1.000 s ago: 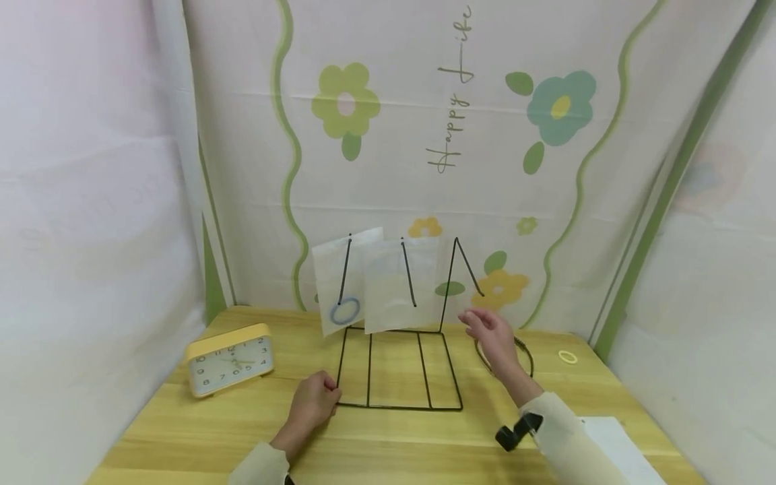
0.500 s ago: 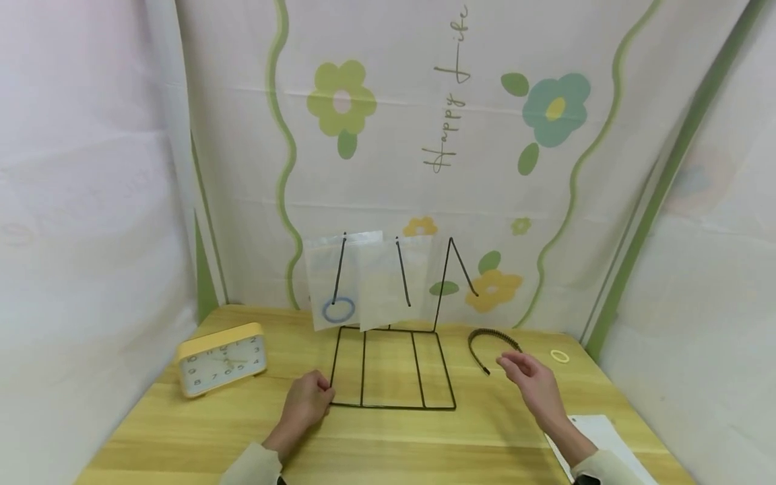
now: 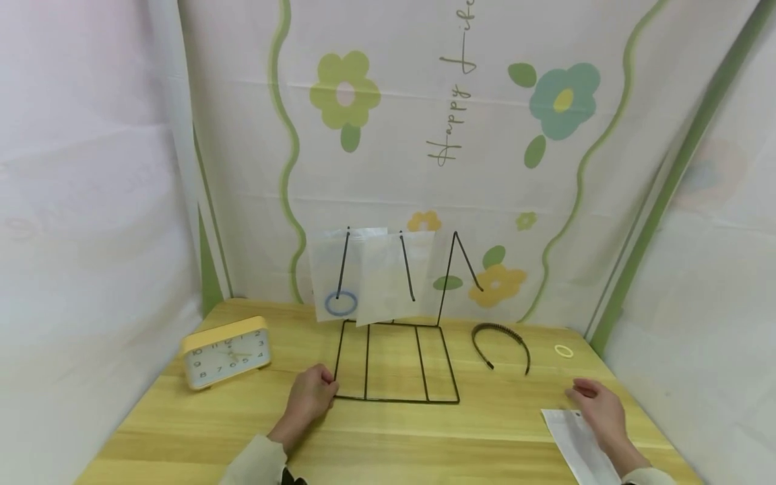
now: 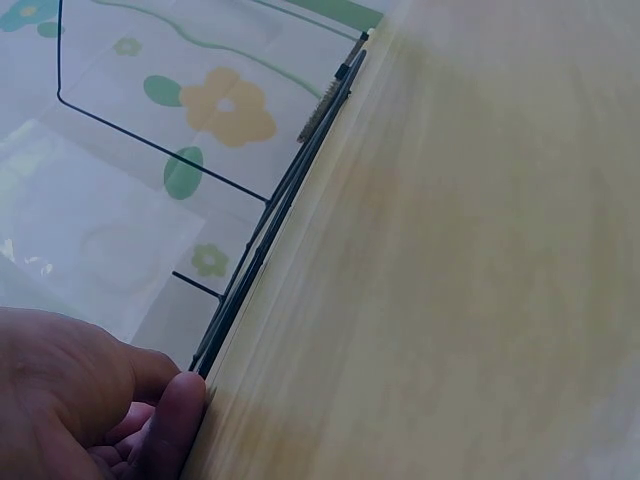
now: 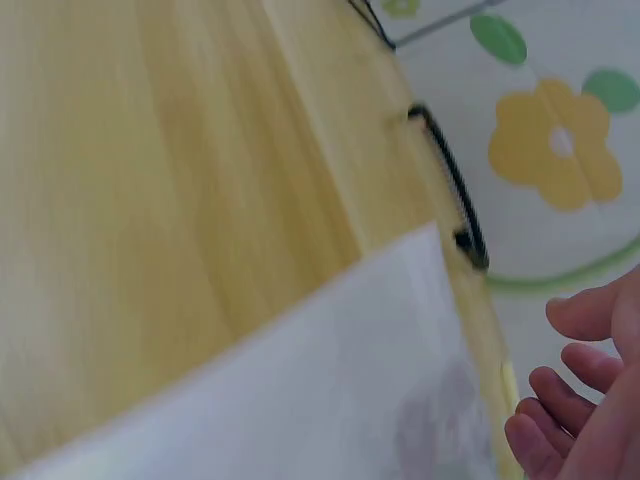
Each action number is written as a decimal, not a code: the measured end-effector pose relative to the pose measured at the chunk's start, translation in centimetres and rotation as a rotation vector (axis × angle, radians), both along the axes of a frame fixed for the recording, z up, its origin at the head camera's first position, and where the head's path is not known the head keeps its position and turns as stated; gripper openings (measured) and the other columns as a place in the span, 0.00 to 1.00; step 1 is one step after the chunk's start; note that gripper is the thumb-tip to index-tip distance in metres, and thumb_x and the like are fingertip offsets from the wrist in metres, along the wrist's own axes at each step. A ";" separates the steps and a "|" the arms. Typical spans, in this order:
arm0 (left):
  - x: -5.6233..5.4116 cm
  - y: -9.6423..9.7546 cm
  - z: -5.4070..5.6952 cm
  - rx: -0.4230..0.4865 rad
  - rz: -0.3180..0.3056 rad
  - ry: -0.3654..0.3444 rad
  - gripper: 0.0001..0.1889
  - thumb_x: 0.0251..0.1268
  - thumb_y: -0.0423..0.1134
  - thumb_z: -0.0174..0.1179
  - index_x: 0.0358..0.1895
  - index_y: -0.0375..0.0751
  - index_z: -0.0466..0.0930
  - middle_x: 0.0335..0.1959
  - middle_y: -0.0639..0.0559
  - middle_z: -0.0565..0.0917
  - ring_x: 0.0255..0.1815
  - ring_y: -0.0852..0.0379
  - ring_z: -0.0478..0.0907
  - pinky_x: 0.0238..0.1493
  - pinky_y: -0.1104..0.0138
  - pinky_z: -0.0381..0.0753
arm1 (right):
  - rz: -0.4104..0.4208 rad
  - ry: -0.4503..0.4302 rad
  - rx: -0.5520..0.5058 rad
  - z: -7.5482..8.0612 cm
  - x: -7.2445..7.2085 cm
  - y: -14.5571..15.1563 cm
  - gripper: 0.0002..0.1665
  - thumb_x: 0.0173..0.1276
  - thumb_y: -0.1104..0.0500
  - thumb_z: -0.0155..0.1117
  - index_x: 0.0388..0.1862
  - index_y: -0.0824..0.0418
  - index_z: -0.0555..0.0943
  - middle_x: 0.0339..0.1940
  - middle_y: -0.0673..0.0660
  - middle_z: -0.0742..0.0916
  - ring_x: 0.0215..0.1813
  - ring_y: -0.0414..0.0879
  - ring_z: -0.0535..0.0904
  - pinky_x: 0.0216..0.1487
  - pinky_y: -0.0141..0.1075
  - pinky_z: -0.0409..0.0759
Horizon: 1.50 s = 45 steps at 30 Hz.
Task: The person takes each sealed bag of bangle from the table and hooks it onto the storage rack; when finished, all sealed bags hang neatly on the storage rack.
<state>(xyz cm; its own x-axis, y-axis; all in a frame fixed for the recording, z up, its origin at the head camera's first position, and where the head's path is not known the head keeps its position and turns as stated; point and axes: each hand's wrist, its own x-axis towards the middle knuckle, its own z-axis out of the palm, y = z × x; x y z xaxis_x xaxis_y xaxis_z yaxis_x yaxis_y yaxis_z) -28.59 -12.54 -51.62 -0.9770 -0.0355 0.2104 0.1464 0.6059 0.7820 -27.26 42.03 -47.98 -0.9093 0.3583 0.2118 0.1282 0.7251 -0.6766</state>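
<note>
My left hand (image 3: 310, 392) pinches the front left corner of a black wire rack (image 3: 397, 401); the left wrist view shows thumb and finger on the wire. From two of the rack's arms hang clear bags (image 3: 395, 276), one with a blue ring (image 3: 341, 303) in or behind it. The rack's right arm (image 3: 468, 261) bears nothing. Over at the right my right hand (image 3: 600, 411) hovers just above a flat white bag (image 3: 572, 441) with a small hole near its top edge. Its fingers are loosely bent and hold nothing, as the right wrist view shows.
A yellow-topped clock (image 3: 227, 353) stands at the left of the wooden table (image 3: 376, 444). Right of the rack lies a dark headband (image 3: 502, 330), and beyond it a pale yellow ring (image 3: 564, 351). White printed curtains enclose the back and both sides.
My right hand has moved from beside the rack's right arm, past the headband, to the white bag at the right. The hanging bags have swung slightly. My left hand stays at the rack's corner.
</note>
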 end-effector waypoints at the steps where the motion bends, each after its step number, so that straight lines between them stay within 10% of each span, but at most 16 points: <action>1: 0.0 0.0 0.0 0.002 0.000 -0.001 0.05 0.59 0.31 0.63 0.30 0.38 0.76 0.15 0.55 0.77 0.14 0.62 0.74 0.18 0.67 0.72 | -0.019 -0.010 0.008 -0.2 0.1 0.7 0.29 0.66 0.54 0.67 0.57 0.73 0.76 0.48 0.68 0.86 0.30 0.22 0.71 0.33 0.23 0.71; 11: -0.1 0.0 0.1 0.018 0.002 0.003 0.05 0.59 0.31 0.64 0.31 0.37 0.76 0.15 0.55 0.78 0.14 0.62 0.75 0.18 0.67 0.72 | -0.080 -0.119 0.100 -1.2 0.7 4.2 0.42 0.67 0.42 0.63 0.62 0.76 0.68 0.58 0.78 0.75 0.55 0.71 0.73 0.50 0.57 0.71; 23: 0.1 0.1 0.1 0.022 -0.006 -0.011 0.05 0.60 0.30 0.63 0.30 0.37 0.76 0.16 0.54 0.77 0.14 0.61 0.74 0.17 0.68 0.72 | -0.161 -0.199 0.258 -2.5 1.1 4.8 0.50 0.57 0.38 0.69 0.58 0.80 0.67 0.55 0.83 0.74 0.50 0.82 0.68 0.42 0.62 0.71; 37: 0.3 0.0 0.2 -0.011 0.000 0.016 0.05 0.59 0.31 0.63 0.29 0.38 0.76 0.13 0.56 0.76 0.13 0.62 0.73 0.17 0.69 0.70 | -0.051 -0.176 0.307 -2.5 0.9 6.5 0.42 0.60 0.54 0.65 0.57 0.87 0.63 0.51 0.79 0.79 0.56 0.77 0.71 0.54 0.63 0.67; 45: 0.2 0.2 0.3 -0.013 0.012 0.023 0.05 0.59 0.31 0.63 0.29 0.39 0.76 0.13 0.57 0.77 0.13 0.62 0.73 0.17 0.69 0.70 | -0.084 -0.296 0.345 -2.2 0.9 5.8 0.36 0.62 0.47 0.65 0.47 0.81 0.74 0.45 0.80 0.79 0.44 0.76 0.73 0.43 0.59 0.68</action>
<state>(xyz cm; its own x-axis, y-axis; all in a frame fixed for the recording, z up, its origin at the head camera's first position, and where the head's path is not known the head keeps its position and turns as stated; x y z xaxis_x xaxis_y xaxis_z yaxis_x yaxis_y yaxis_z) -28.38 -12.36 -51.32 -0.9713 -0.0447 0.2337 0.1569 0.6181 0.7703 -26.34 47.82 -50.17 -0.9193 0.3879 0.0670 0.3479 0.8804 -0.3223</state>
